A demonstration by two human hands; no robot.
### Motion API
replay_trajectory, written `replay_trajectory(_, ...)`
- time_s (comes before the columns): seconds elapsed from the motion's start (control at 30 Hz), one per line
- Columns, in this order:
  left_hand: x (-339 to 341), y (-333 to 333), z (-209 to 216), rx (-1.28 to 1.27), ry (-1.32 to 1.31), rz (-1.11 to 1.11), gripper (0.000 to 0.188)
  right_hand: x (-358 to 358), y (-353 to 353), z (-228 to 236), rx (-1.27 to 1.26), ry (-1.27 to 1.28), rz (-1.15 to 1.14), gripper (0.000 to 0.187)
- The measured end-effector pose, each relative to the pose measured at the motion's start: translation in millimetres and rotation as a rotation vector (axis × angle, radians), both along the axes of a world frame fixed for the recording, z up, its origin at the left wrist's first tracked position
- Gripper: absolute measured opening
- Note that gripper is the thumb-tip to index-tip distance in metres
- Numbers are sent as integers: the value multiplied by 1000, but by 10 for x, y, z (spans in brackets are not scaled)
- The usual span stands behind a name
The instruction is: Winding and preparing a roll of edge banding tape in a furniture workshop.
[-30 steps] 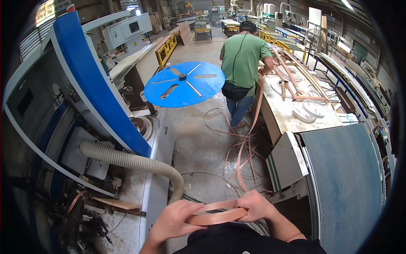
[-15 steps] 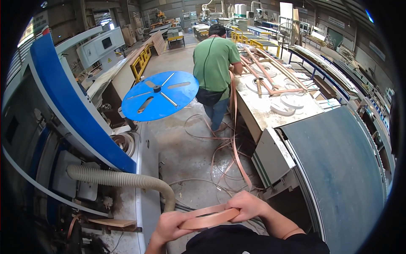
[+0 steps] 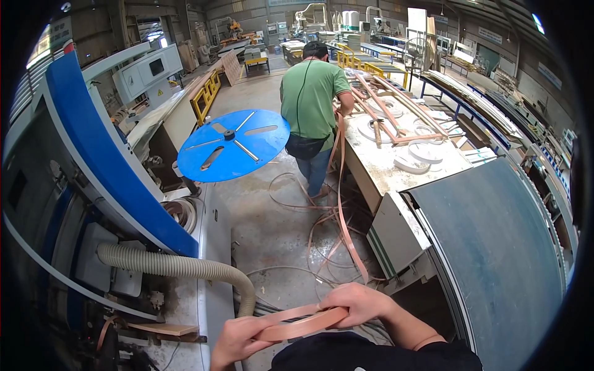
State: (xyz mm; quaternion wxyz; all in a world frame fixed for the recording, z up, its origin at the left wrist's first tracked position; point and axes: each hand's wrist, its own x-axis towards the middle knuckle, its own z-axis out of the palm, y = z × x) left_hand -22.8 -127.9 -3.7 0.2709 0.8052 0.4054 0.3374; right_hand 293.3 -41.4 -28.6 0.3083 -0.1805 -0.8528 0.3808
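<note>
A coil of pinkish-brown edge banding (image 3: 302, 326) stretches between my two hands, low in front of my body. My left hand (image 3: 235, 341) is closed around its left end. At the other end, my right hand (image 3: 356, 304) grips the loop with curled fingers. Long loose edge banding (image 3: 342, 222) of the same colour hangs from near the co-worker and trails over the floor. Its near end comes close to my right hand; whether it joins my coil I cannot tell.
A co-worker in a green shirt (image 3: 312, 93) bends over a bench (image 3: 365, 179) bearing white coils and brown strips. To the left are a blue slotted disc (image 3: 247, 154), a machine with a blue cover (image 3: 117, 167) and a ribbed hose (image 3: 185, 262). A dark conveyor belt (image 3: 495, 229) is at right.
My left hand has shifted slightly left and down, still holding the coil. My right hand has moved a little left. The co-worker's right forearm shows more.
</note>
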Motion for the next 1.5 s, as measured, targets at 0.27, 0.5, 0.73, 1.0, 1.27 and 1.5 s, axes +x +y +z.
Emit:
replay_trajectory(0.27, 107, 36, 27, 9, 12, 117, 53, -29, -12, -97, 79, -139, -90, 25)
replay_trajectory(0.5, 474, 59, -94, 142, 141, 130, 49, -195, -70, 20, 208, -185, -71, 23)
replay_trajectory(0.73, -57, 34, -359, -48, -74, 71, 48, 57, -24, -159, -10, 12, -45, 27)
replay_trajectory(1.0, 358, 118, 22, -36, -35, 49, 53, -6, -49, -130, 124, -146, -58, 23)
replay_trajectory(1.27, 243, 93, -225, 174, -6, 126, 25, -97, -84, 99, 69, 149, -50, 24)
replay_trajectory(1.5, -48, 93, -493, -104, -151, 58, 37, 40, -155, -97, -29, 46, -37, 24)
